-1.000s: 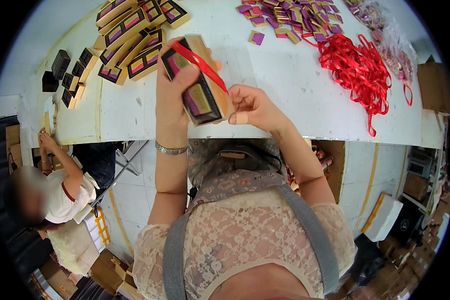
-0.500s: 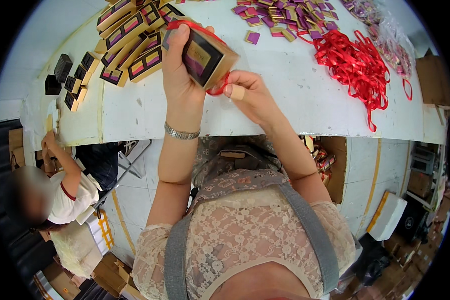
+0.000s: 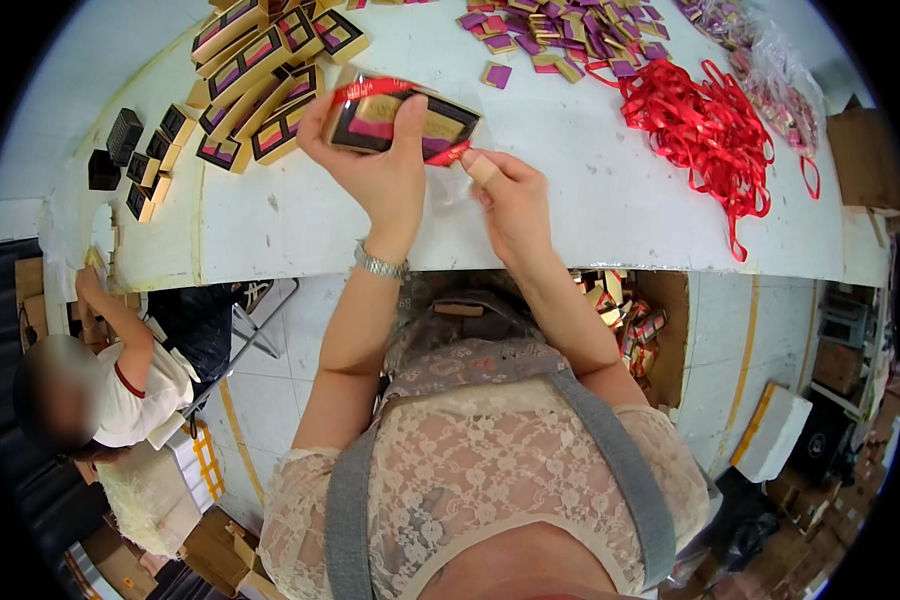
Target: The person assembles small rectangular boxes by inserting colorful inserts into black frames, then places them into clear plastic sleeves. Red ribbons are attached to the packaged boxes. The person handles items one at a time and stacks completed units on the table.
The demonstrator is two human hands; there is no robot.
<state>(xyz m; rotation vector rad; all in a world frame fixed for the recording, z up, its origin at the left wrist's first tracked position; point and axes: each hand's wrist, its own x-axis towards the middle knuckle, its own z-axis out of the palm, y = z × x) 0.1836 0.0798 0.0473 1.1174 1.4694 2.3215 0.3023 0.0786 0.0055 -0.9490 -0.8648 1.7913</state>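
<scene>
My left hand (image 3: 375,185) grips a small gold box (image 3: 450,122) above the table, fingers at its left end and thumb across the front. Through the box's dark-framed window, gold and magenta pieces show. A red ribbon (image 3: 370,88) runs along the top edge and reappears at the lower right corner. There my right hand (image 3: 518,205) pinches the ribbon between thumb and fingers; a tan bandage wraps one digit. Something clear, like plastic film, shows faintly below that corner. Part of the box is hidden behind my left hand.
Similar boxes (image 3: 245,75) are stacked at the far left, beside small black boxes (image 3: 125,135). Purple-and-gold squares (image 3: 595,40) lie scattered at the back. A red ribbon heap (image 3: 695,130) covers the right. Below the table edge sits a carton (image 3: 675,340) of wrapped items. Another person (image 3: 135,390) works at left.
The box has turned from a steep tilt to nearly level, its window side now facing me. My left hand has rotated with it. My right hand has shifted slightly right, still on the ribbon.
</scene>
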